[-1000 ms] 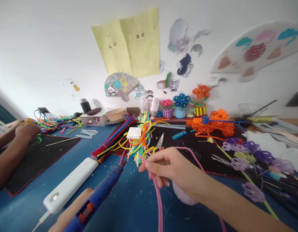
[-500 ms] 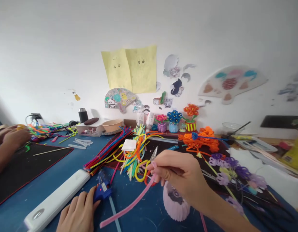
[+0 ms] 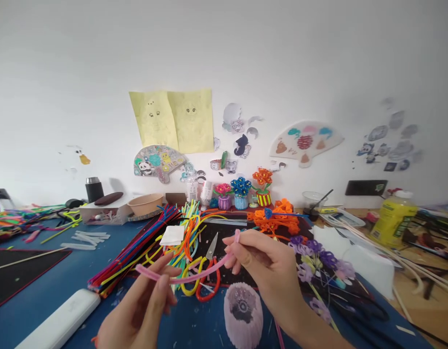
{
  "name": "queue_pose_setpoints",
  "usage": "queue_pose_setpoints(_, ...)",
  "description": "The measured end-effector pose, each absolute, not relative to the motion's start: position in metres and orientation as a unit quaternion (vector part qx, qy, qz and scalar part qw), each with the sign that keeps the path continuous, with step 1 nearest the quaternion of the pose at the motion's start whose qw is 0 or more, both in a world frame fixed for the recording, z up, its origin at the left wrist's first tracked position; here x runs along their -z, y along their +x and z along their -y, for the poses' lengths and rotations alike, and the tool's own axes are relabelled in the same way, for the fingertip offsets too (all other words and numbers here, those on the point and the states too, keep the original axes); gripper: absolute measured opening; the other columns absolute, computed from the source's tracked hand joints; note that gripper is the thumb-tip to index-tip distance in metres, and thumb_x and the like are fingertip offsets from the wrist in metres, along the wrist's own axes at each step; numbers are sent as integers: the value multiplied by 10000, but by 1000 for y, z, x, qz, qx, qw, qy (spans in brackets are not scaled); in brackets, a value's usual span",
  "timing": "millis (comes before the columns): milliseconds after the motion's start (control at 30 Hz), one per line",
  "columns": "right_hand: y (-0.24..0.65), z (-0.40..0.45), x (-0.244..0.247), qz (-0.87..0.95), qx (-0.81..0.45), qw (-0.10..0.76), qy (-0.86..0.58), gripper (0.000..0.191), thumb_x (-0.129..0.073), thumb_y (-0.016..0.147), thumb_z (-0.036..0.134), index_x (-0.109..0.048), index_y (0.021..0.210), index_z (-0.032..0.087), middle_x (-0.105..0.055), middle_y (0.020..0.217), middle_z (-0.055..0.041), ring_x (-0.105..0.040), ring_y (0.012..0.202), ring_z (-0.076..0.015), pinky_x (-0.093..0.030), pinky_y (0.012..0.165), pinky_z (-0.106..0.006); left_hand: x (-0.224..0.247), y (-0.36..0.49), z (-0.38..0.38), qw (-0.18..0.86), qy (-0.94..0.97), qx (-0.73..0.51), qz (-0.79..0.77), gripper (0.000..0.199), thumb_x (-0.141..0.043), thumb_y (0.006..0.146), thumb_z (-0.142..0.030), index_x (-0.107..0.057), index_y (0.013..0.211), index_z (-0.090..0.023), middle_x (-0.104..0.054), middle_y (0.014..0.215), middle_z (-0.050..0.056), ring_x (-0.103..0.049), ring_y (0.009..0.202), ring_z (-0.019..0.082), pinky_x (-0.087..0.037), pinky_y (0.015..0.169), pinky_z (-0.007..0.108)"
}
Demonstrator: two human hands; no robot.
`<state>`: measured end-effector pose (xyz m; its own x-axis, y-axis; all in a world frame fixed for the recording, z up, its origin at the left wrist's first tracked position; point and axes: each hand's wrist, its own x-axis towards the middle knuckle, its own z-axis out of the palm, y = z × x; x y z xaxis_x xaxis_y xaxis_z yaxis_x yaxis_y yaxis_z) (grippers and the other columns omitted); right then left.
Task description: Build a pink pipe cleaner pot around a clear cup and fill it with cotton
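A: Landmark for this entry: the lavender ribbed cup point(image 3: 234, 329). Position of the pink pipe cleaner point(image 3: 205, 273)?
B: Above and to the left of the cup in view, sagging between the two hands.
A: Grip, left hand point(image 3: 136, 308)?
B: Left of the cup. Thumb and fingers close lightly on the stem, near its left end; the tip sticks out past them.
A: Right hand point(image 3: 269, 264)?
B: Just beyond the cup and to its right. Thumb and forefinger pinch the other end, no gap seen; a short tip shows above.
A: Nearby items?
B: Scissors point(image 3: 211, 247), yellow and red handles, beyond the cup and to its left. White device point(image 3: 62, 320) well left of it. Purple flowers point(image 3: 329, 259) to its right.
A: Legible writing?
B: Yellow bottle point(image 3: 390, 220), far right of the cup: label printed, too blurred to read. White tube point(image 3: 206, 191), beyond the cup: print too small. Painted fan point(image 3: 262, 145), on the wall beyond it: red character, looks like double happiness. No brand readable.
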<state>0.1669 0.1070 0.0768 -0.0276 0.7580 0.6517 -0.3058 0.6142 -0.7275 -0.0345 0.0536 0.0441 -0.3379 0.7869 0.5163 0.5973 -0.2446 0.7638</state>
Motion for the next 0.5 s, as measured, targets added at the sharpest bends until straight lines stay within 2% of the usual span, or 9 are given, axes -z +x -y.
queue_pose_setpoints(100, 169, -114, -80, 585, -396, 658, -259, 140, -668, 851, 257, -783, 828, 181, -692, 670, -28, -648, 538, -127, -568, 498, -211, -70, -19, -72, 56, 572, -585, -572, 412, -549, 879, -534, -721, 1032, -192, -718, 721, 10, -646, 577, 147, -542, 554, 215)
queue_pose_setpoints(233, 175, -132, -87, 592, -365, 623, -358, 194, -645, 848, 292, -766, 859, 140, -701, 683, -53, -659, 575, -168, -577, 536, -268, -94, -4, -98, -39, 672, -525, -521, 293, -480, 947, -373, -673, 1079, -196, -622, 595, -49, -516, 416, 88, -417, 435, 180)
queue_pose_setpoints(300, 176, -143, -89, 601, -311, 629, -383, 206, -623, 852, 285, -762, 874, 134, -693, 679, -56, -655, 575, -177, -569, 544, -282, -101, 5, -113, -96, 699, -484, -517, 243, -459, 957, -305, -637, 1084, -198, -609, 568, -63, -512, 408, 89, -388, 450, 184)
queue_pose_setpoints(400, 177, -158, -88, 619, -233, 634, -401, 222, -587, 864, 277, -754, 826, 135, -649, 649, -48, -627, 550, -175, -533, 502, -276, -104, 17, -135, -108, 698, -463, -536, 198, -429, 966, -279, -562, 1073, -178, -604, 524, -69, -537, 411, 118, -380, 466, 208)
queue_pose_setpoints(500, 180, -167, -86, 628, -209, 630, -405, 252, -566, 879, 276, -732, 749, 139, -613, 625, -39, -588, 513, -158, -494, 461, -263, -105, 27, -153, -106, 704, -444, -545, 184, -419, 963, -277, -566, 998, -172, -573, 473, -61, -542, 412, 142, -369, 472, 230)
